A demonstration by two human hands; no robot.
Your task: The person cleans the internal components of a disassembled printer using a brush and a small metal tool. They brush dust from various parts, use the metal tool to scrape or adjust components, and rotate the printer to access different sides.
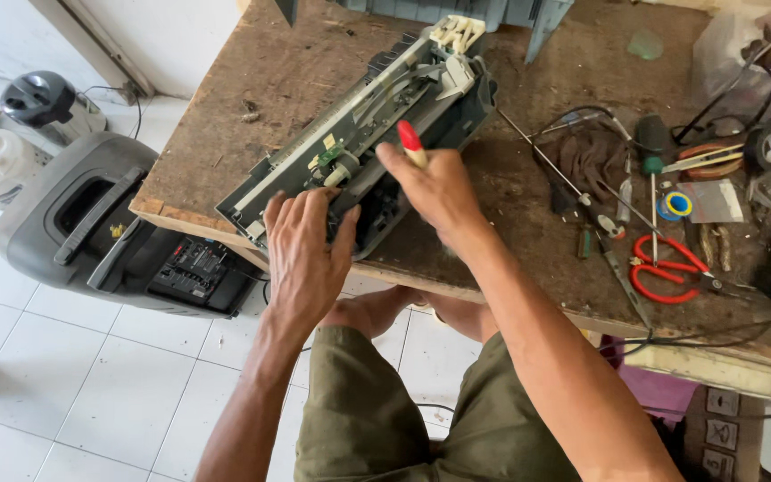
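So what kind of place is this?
Likely a small electronics repair workshop. A dismantled printer lies on a worn workbench, screwdrivers and red scissors lie beside it, and other appliances sit on the tiled floor.

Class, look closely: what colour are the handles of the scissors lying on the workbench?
Red. The scissors show clearly in the head view.

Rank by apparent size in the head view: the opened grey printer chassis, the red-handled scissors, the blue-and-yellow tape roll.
1. Opened grey printer chassis, far the largest.
2. Red-handled scissors.
3. Blue-and-yellow tape roll, smallest.
All lie on the workbench, so the order looks reliable.
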